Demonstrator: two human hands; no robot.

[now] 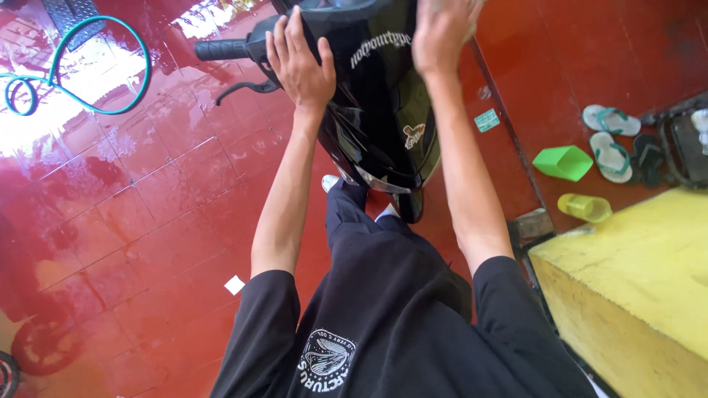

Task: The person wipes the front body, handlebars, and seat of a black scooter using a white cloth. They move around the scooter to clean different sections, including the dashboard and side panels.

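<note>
Reaching far forward, both hands lay flat and unclenched on the black scooter front panel, left hand nearer the handlebar grip, right hand partly blurred.

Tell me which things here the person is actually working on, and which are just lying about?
In hand:
black scooter front panel, under the left hand and right hand
handlebar grip

Lying about:
green hose
green scoop
yellow cup
sandals
yellow ledge
</note>
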